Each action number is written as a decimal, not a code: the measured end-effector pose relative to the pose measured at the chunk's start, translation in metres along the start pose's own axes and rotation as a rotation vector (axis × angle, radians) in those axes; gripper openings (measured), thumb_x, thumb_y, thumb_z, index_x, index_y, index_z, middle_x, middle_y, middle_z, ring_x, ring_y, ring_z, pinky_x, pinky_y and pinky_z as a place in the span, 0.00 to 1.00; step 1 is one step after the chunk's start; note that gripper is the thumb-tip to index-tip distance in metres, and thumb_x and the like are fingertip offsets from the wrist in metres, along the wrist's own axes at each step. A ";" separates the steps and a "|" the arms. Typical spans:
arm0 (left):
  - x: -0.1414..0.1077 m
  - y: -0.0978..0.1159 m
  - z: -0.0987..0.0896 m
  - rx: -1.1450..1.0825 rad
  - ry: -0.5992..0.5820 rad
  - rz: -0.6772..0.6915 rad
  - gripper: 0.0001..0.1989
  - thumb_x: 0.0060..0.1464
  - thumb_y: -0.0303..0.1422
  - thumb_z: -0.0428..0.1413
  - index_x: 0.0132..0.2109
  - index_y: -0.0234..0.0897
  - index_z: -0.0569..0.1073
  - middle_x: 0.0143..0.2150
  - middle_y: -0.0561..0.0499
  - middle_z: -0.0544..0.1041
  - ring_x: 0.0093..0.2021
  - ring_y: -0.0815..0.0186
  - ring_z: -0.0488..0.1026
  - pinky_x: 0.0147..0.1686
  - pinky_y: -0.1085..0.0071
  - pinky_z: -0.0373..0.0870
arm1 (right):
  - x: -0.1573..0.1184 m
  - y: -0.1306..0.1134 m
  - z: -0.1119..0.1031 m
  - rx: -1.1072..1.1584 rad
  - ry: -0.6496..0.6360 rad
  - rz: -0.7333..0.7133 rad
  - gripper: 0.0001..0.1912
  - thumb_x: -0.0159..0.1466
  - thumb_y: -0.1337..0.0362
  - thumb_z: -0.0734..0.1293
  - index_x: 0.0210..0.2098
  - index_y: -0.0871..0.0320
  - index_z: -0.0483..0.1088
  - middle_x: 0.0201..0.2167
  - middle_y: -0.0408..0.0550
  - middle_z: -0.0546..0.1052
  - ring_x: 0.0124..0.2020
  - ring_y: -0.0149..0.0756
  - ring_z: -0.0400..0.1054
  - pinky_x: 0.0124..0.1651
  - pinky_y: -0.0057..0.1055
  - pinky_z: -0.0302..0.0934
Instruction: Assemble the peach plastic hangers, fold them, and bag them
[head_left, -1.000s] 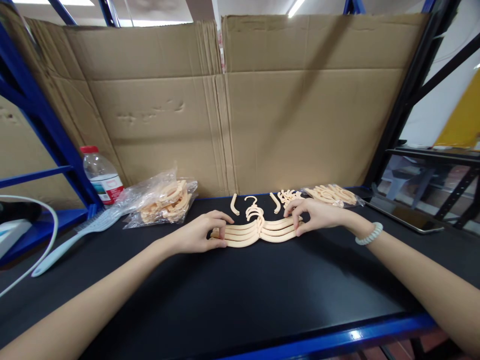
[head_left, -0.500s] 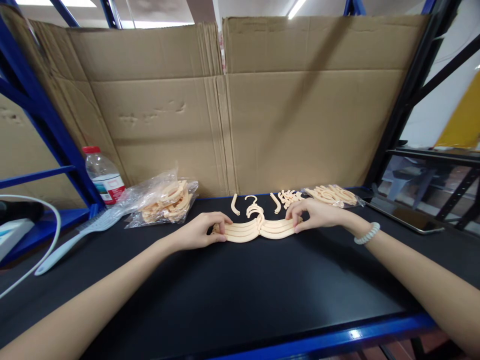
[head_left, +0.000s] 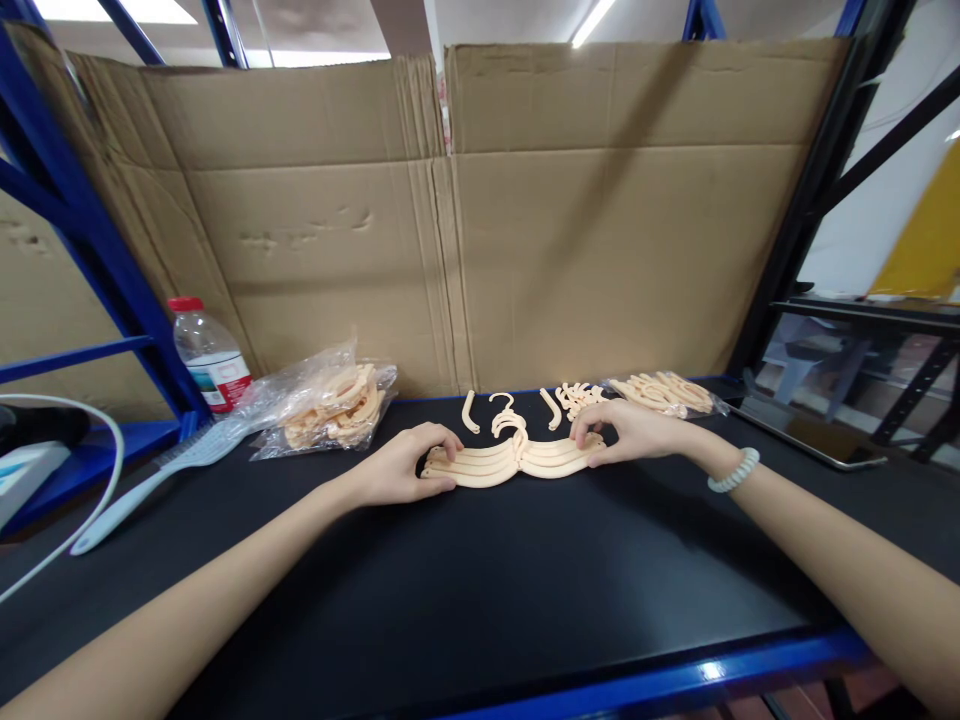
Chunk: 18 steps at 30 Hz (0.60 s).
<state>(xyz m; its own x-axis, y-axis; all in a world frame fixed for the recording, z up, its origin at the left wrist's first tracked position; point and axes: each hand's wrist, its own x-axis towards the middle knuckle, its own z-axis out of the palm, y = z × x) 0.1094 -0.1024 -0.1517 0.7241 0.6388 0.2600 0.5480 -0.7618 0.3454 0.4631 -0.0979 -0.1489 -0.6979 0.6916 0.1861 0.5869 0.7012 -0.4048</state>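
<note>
A row of small cream-coloured clothes hangers (head_left: 484, 467) lies nested on the black tabletop, their hooks bunched at the middle. My left hand (head_left: 409, 465) is at the left ends, its thumb along the near edge and its fingers at the far edge. At the right ends, my right hand (head_left: 622, 430) has fingers bent over the hangers and the thumb against the near side. Just behind them lie a loose hook piece (head_left: 501, 398) and two curved arm pieces, the left one (head_left: 469, 412) and the right one (head_left: 551, 408).
Small loose pieces (head_left: 581, 398) form a pile behind my right hand, beside a flat bag of curved parts (head_left: 664, 392). On the left are another plastic bag of parts (head_left: 341, 410), a light blue brush (head_left: 187, 450) and a bottle (head_left: 210, 355). A phone-like slab (head_left: 810, 435) lies right. Cardboard (head_left: 600, 220) stands behind.
My left fingers have lifted and loosened slightly, showing more of the hangers' left ends. My right hand and the hangers have hardly moved.
</note>
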 end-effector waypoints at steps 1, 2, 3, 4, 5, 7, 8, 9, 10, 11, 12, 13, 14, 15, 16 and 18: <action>0.000 0.000 0.000 0.006 0.004 0.010 0.10 0.48 0.34 0.58 0.39 0.38 0.68 0.45 0.47 0.74 0.46 0.59 0.71 0.47 0.65 0.65 | 0.000 -0.001 0.000 -0.006 -0.003 -0.008 0.11 0.55 0.60 0.70 0.34 0.60 0.72 0.37 0.49 0.75 0.39 0.37 0.68 0.43 0.34 0.61; 0.000 0.000 0.001 0.008 0.011 0.017 0.11 0.48 0.33 0.58 0.40 0.38 0.68 0.45 0.47 0.74 0.45 0.60 0.71 0.47 0.65 0.65 | 0.000 -0.001 -0.001 -0.006 -0.007 -0.015 0.11 0.55 0.60 0.70 0.35 0.59 0.72 0.37 0.49 0.75 0.39 0.37 0.68 0.44 0.34 0.61; 0.000 0.001 0.002 0.007 0.026 0.021 0.10 0.48 0.32 0.57 0.40 0.38 0.69 0.45 0.47 0.74 0.45 0.60 0.71 0.47 0.65 0.65 | -0.001 -0.002 -0.001 -0.004 -0.006 -0.017 0.11 0.54 0.59 0.70 0.35 0.59 0.73 0.37 0.49 0.75 0.40 0.38 0.68 0.44 0.34 0.60; 0.001 0.001 0.002 0.001 0.054 0.023 0.10 0.49 0.32 0.56 0.41 0.38 0.69 0.44 0.48 0.74 0.44 0.61 0.71 0.46 0.66 0.65 | 0.000 -0.002 -0.001 0.001 0.005 -0.014 0.12 0.54 0.59 0.70 0.35 0.59 0.73 0.37 0.48 0.75 0.40 0.38 0.68 0.44 0.34 0.60; 0.001 0.002 0.003 -0.007 0.093 0.021 0.09 0.49 0.31 0.54 0.40 0.38 0.69 0.44 0.48 0.74 0.44 0.61 0.71 0.46 0.66 0.65 | 0.000 -0.003 -0.001 0.007 0.027 -0.006 0.11 0.55 0.59 0.70 0.35 0.59 0.73 0.37 0.48 0.75 0.40 0.37 0.68 0.44 0.33 0.60; 0.000 0.002 0.005 -0.022 0.197 -0.023 0.07 0.51 0.30 0.51 0.37 0.37 0.71 0.39 0.50 0.75 0.40 0.63 0.71 0.42 0.68 0.66 | 0.001 -0.002 -0.001 0.020 0.106 0.034 0.10 0.56 0.59 0.68 0.34 0.59 0.73 0.36 0.47 0.76 0.38 0.37 0.69 0.43 0.32 0.61; 0.000 0.001 0.007 -0.027 0.255 -0.065 0.06 0.51 0.30 0.49 0.35 0.37 0.71 0.35 0.51 0.76 0.37 0.64 0.71 0.39 0.69 0.66 | 0.002 -0.002 -0.001 0.027 0.151 0.069 0.09 0.57 0.60 0.67 0.33 0.59 0.73 0.34 0.47 0.76 0.37 0.36 0.69 0.41 0.32 0.61; 0.000 0.000 0.008 -0.031 0.306 -0.112 0.07 0.50 0.30 0.48 0.32 0.37 0.71 0.31 0.52 0.75 0.33 0.65 0.71 0.36 0.71 0.65 | 0.002 -0.001 0.000 0.030 0.193 0.113 0.08 0.57 0.61 0.66 0.32 0.59 0.72 0.32 0.47 0.76 0.35 0.35 0.69 0.39 0.31 0.61; 0.000 -0.002 0.009 -0.033 0.350 -0.158 0.08 0.50 0.29 0.47 0.29 0.37 0.70 0.27 0.54 0.73 0.30 0.66 0.70 0.33 0.71 0.64 | 0.002 0.001 0.000 0.030 0.221 0.168 0.07 0.57 0.62 0.65 0.30 0.59 0.71 0.29 0.46 0.76 0.32 0.35 0.69 0.36 0.30 0.61; 0.000 -0.005 0.011 -0.037 0.386 -0.196 0.08 0.49 0.29 0.46 0.26 0.37 0.69 0.24 0.55 0.72 0.27 0.67 0.68 0.30 0.72 0.63 | 0.002 0.003 0.001 0.034 0.222 0.239 0.06 0.57 0.63 0.65 0.28 0.60 0.71 0.27 0.46 0.75 0.30 0.34 0.69 0.33 0.29 0.61; -0.001 -0.008 0.012 -0.042 0.414 -0.224 0.09 0.48 0.28 0.45 0.24 0.37 0.68 0.22 0.55 0.70 0.25 0.68 0.67 0.29 0.72 0.62 | 0.002 0.005 0.001 0.043 0.200 0.318 0.05 0.56 0.65 0.64 0.27 0.60 0.70 0.24 0.45 0.74 0.27 0.32 0.68 0.31 0.28 0.60; -0.001 -0.012 0.013 -0.049 0.433 -0.243 0.10 0.47 0.28 0.44 0.23 0.37 0.66 0.21 0.56 0.69 0.24 0.68 0.66 0.28 0.72 0.61 | 0.002 0.007 0.001 0.055 0.165 0.394 0.04 0.56 0.67 0.64 0.26 0.60 0.69 0.22 0.44 0.73 0.25 0.31 0.67 0.29 0.27 0.59; -0.001 -0.015 0.015 -0.056 0.445 -0.259 0.10 0.47 0.28 0.44 0.22 0.38 0.65 0.20 0.56 0.68 0.23 0.68 0.65 0.27 0.72 0.61 | 0.001 0.009 0.002 0.068 0.126 0.462 0.03 0.55 0.69 0.64 0.25 0.60 0.68 0.21 0.43 0.72 0.23 0.30 0.67 0.27 0.26 0.59; -0.001 -0.018 0.016 -0.064 0.456 -0.277 0.10 0.46 0.28 0.43 0.21 0.38 0.65 0.19 0.56 0.68 0.22 0.68 0.65 0.27 0.72 0.61 | 0.001 0.011 0.002 0.082 0.092 0.518 0.02 0.55 0.70 0.63 0.25 0.60 0.67 0.20 0.43 0.72 0.21 0.29 0.66 0.25 0.25 0.59; -0.001 -0.021 0.016 -0.074 0.464 -0.294 0.10 0.46 0.28 0.43 0.21 0.38 0.65 0.19 0.56 0.68 0.22 0.68 0.65 0.26 0.72 0.61 | 0.000 0.013 0.002 0.096 0.068 0.561 0.03 0.55 0.71 0.63 0.26 0.60 0.67 0.19 0.42 0.71 0.19 0.29 0.65 0.23 0.25 0.58; 0.000 -0.023 0.017 -0.096 0.469 -0.322 0.10 0.46 0.29 0.43 0.21 0.38 0.65 0.20 0.55 0.70 0.23 0.68 0.67 0.27 0.72 0.62 | -0.001 0.017 0.003 0.110 0.060 0.608 0.03 0.55 0.72 0.61 0.26 0.60 0.66 0.18 0.42 0.71 0.17 0.28 0.65 0.21 0.24 0.59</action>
<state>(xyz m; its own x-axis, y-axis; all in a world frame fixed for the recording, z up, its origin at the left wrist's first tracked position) 0.1036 -0.0867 -0.1754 0.2516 0.8329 0.4929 0.6535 -0.5219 0.5482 0.4721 -0.0871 -0.1582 -0.2255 0.9725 -0.0580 0.8243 0.1587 -0.5435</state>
